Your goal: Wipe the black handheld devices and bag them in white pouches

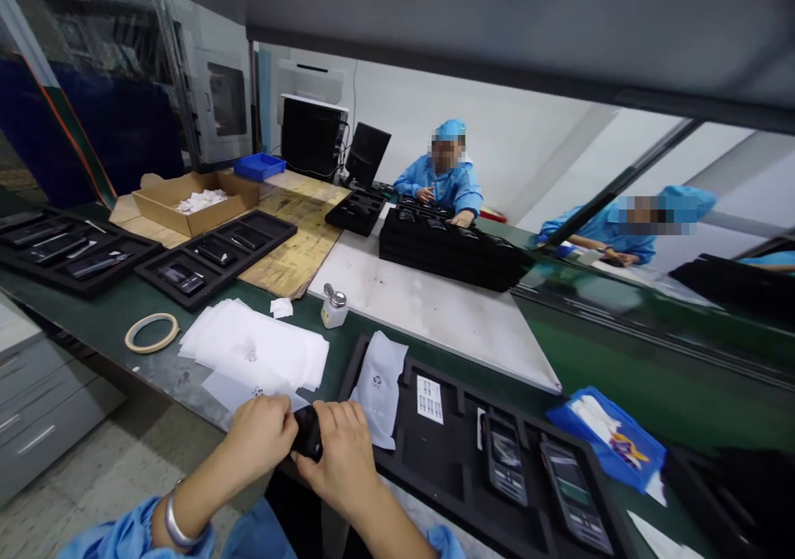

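Observation:
Near the table's front edge, my left hand (262, 436) and my right hand (345, 453) are closed on a dark handheld device (307, 433) between them. Fingers cover much of it, so its face and lower end are hidden. Just beyond it lies a pile of white plastic bags (261, 345) with printed marks. To the right, one filled white bag (380, 385) rests on a black foam tray (428, 455). That tray also holds a sheet of labels (429, 399) and two keypad handhelds, one (504, 460) nearer my hands and another (576, 497) farther right.
A tape roll (152, 333), a pump bottle (334, 307) and a cardboard box (197, 203) stand beyond. Trays with devices (214, 252) lie at left. A blue bin (612, 439) sits at right. Two people (442, 176) work across the table beside stacked black trays (453, 248).

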`<state>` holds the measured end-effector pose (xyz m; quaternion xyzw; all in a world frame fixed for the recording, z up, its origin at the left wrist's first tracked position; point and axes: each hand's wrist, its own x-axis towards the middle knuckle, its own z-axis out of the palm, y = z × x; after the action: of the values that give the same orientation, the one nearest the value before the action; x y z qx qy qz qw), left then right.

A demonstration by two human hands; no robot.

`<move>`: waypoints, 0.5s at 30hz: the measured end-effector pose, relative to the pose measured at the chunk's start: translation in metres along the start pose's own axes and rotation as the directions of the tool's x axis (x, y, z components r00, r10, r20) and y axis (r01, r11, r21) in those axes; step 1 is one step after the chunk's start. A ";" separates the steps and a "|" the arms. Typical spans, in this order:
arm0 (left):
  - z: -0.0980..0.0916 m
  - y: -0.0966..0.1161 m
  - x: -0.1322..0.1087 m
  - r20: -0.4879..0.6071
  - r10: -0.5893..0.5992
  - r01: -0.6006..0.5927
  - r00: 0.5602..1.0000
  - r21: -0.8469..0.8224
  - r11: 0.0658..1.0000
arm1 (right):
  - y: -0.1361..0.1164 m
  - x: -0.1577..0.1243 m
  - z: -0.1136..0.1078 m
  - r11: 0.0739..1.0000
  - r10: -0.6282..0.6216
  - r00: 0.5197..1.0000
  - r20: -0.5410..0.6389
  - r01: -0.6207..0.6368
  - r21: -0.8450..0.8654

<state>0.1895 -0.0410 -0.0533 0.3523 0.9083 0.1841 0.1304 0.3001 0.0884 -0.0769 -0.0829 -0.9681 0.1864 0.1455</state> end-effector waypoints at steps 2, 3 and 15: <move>-0.001 -0.002 0.005 0.040 0.064 -0.059 0.997 -0.115 0.992 | -0.001 0.002 -0.005 1.000 -0.006 1.000 0.019 0.006 0.012; -0.002 -0.003 0.007 0.070 0.105 -0.087 0.992 -0.224 0.971 | -0.002 0.004 -0.009 1.000 -0.015 0.999 0.032 0.015 0.020; 0.009 -0.061 0.012 -0.183 0.423 -0.460 0.888 -0.319 0.829 | 0.003 0.035 -0.049 0.964 -0.221 0.965 0.142 0.238 -0.115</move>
<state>0.1486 -0.0720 -0.0888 0.5133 0.7595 0.3875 0.0974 0.2827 0.1149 -0.0256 0.0328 -0.9886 0.1093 0.0981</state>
